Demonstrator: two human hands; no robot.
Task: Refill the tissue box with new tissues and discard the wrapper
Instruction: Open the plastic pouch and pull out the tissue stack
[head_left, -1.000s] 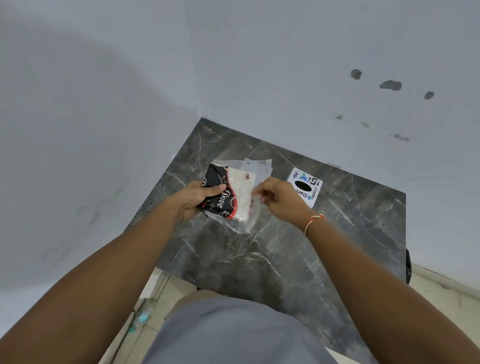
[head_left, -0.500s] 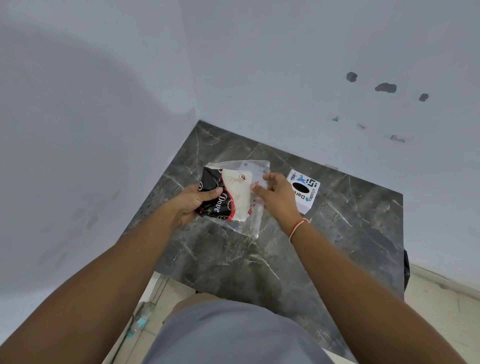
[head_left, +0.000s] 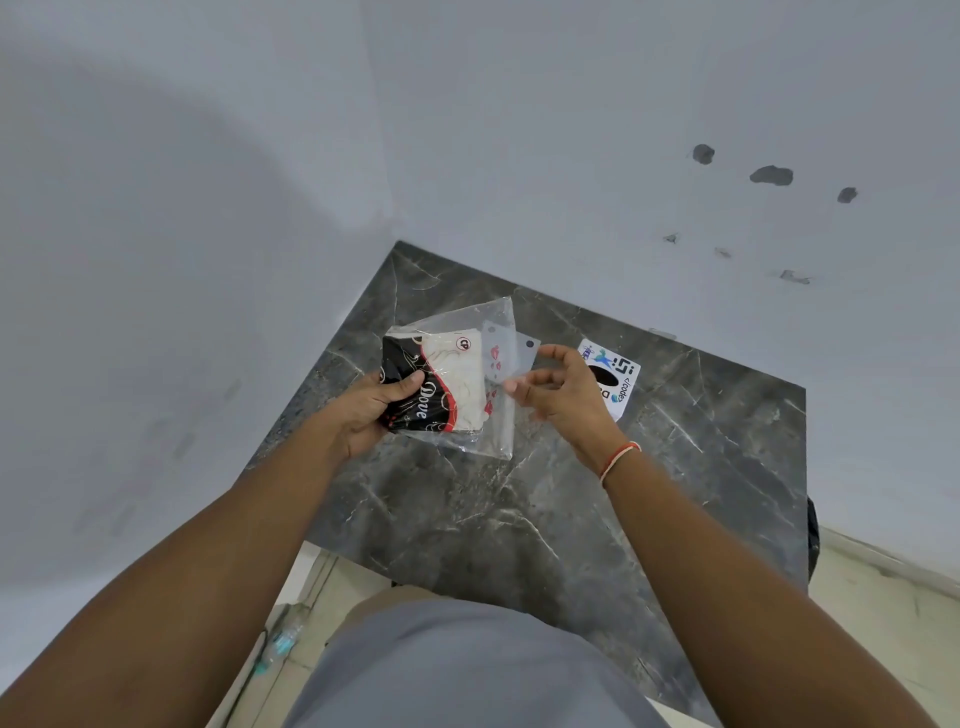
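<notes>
Left hand (head_left: 371, 410) grips tissue pack (head_left: 447, 387); right hand (head_left: 563, 397) spread, hiding tissue box (head_left: 621, 376) (partly) on table (head_left: 701, 441).

Clear-wrapped tissue pack (head_left: 447, 395) held above table; white tissue box (head_left: 615, 371) behind.

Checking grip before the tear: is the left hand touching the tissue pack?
Touching. The head view shows the left hand wrapped around the tissue pack, thumb pressed on its black print.

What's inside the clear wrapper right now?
The clear wrapper holds a folded tissue pack, black, red and cream, printed "Dove". The left hand covers its near left edge; how many tissues it holds can't be seen.
</notes>
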